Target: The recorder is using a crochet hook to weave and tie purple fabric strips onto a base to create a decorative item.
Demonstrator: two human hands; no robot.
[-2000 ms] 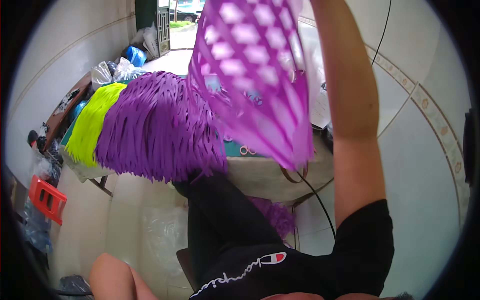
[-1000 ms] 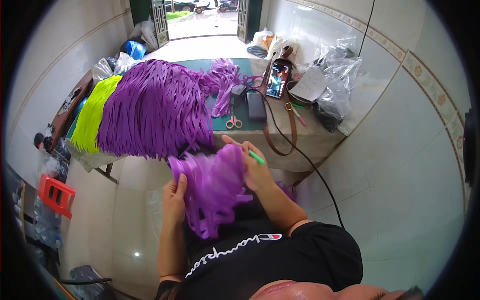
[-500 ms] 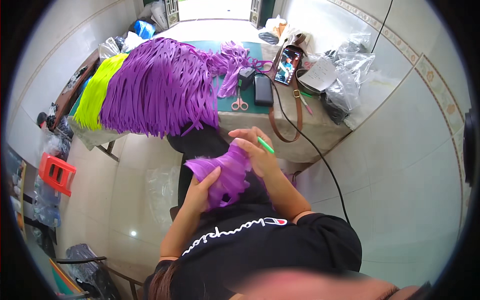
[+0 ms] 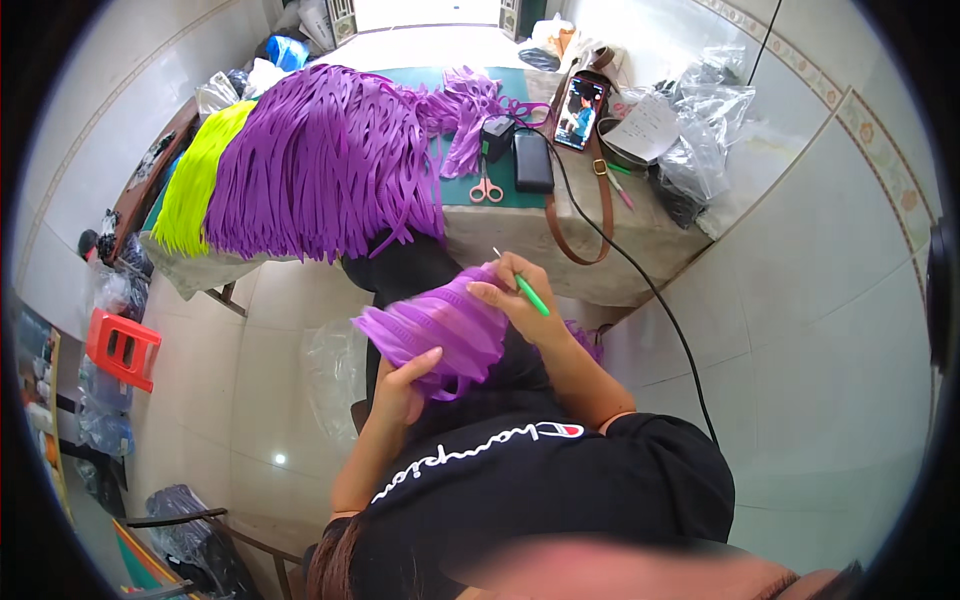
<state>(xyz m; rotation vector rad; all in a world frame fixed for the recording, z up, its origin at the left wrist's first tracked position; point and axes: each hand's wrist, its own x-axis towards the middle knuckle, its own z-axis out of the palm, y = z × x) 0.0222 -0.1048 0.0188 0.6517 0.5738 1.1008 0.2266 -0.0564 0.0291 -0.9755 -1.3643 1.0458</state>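
Over my lap I have a purple piece made of ribbed strips [image 4: 440, 325], part sheer, with loops along its lower edge. My left hand [image 4: 405, 390] pinches it at the near-left edge, thumb on top. In my right hand [image 4: 520, 290], at the far-right corner of the piece, is a slim green-handled tool [image 4: 532, 295]. Its thin metal tip points up and away, past my fingers. Whether it is a hook or another tool is too small to tell. The fingers of my right hand are also against the purple edge.
Ahead, a cloth-covered table [image 4: 640, 270] bears a heap of purple strips [image 4: 320, 170], lime strips [image 4: 205, 180], pink-handled scissors [image 4: 486, 190], a black box [image 4: 532, 163], a propped phone [image 4: 580, 112] and a brown strap [image 4: 605, 215]. A black cable [image 4: 650, 310] hangs at right. A red stool [image 4: 122, 348] is left.
My right fingers have closed in, and the tool's metal tip now shows above them. The purple piece is spread wider and turned. The whole view has shifted slightly.
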